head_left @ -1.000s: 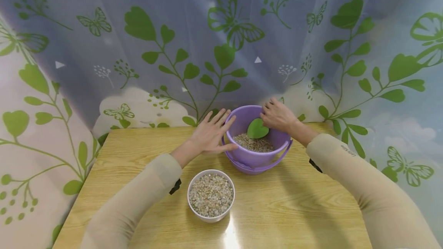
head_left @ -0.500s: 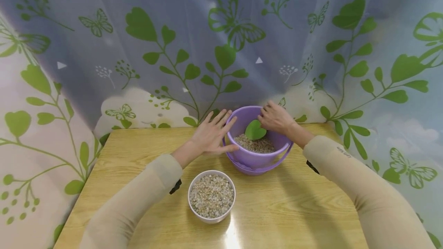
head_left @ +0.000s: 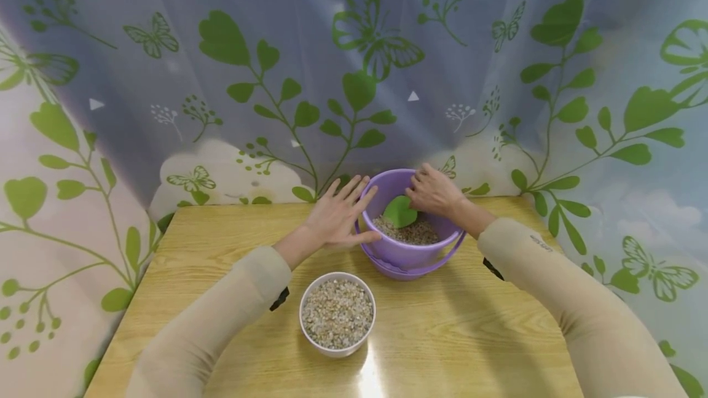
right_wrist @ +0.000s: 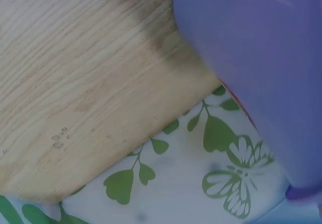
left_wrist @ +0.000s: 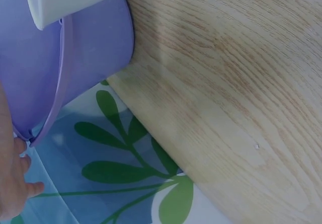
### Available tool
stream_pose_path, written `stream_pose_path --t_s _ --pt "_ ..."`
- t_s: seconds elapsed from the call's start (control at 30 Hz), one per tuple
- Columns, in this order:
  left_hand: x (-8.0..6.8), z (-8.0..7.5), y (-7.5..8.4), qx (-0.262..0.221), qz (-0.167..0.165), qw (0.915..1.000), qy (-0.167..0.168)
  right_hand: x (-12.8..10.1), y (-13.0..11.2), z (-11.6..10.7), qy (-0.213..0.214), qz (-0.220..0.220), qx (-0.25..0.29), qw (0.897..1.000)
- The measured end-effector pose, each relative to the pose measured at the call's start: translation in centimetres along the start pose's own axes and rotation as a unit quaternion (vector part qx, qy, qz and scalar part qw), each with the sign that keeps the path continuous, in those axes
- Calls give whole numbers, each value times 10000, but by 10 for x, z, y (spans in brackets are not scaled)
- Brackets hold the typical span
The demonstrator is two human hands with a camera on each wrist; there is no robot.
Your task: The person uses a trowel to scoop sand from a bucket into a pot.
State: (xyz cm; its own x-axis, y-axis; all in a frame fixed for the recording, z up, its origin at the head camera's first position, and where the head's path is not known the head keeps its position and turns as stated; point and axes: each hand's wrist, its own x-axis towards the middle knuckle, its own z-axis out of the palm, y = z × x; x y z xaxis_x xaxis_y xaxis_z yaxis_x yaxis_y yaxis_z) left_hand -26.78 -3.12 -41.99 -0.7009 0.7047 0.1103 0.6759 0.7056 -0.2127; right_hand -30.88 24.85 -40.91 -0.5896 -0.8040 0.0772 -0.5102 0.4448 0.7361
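Head view: a round purple plastic bucket (head_left: pixel 408 249) with a thin hoop handle lowered against its front stands at the back of a glossy wood-grain table (head_left: pixel 221 244). It holds coarse grey-brown gravel (head_left: pixel 412 234). A flat, heart-shaped green leaf (head_left: pixel 399 212) stands tilted in the gravel, broad lobes up and to the left, long axis leaning left. The right hand (head_left: pixel 434 192) reaches over the far rim, fingers curled round the leaf's upper right edge. The left hand (head_left: pixel 338 217), fingers spread and straight, presses flat against the bucket's left wall. Nearer the viewer, a round white bowl (head_left: pixel 337 312) is filled with the same gravel. A translucent curtain (head_left: pixel 310 78) printed with green leaves and butterflies hangs behind.
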Motion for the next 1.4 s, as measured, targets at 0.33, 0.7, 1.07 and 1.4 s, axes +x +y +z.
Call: stream_pose_path --t_s 0.33,0.7,1.07,1.4 --pt "-1 -2 1 -69 -29 10000 -8 9 -11 -4 -92 -114 318 9994" --pt "0 -2 1 -65 -23 10000 8 4 -9 -2 -462 43 617 9970" --pt "0 -1 0 -110 -33 9999 -36 6 -11 -7 -313 -49 743 9967" --pt "-1 -1 0 -72 -38 10000 13 4 -13 -10 -119 -105 832 9964"
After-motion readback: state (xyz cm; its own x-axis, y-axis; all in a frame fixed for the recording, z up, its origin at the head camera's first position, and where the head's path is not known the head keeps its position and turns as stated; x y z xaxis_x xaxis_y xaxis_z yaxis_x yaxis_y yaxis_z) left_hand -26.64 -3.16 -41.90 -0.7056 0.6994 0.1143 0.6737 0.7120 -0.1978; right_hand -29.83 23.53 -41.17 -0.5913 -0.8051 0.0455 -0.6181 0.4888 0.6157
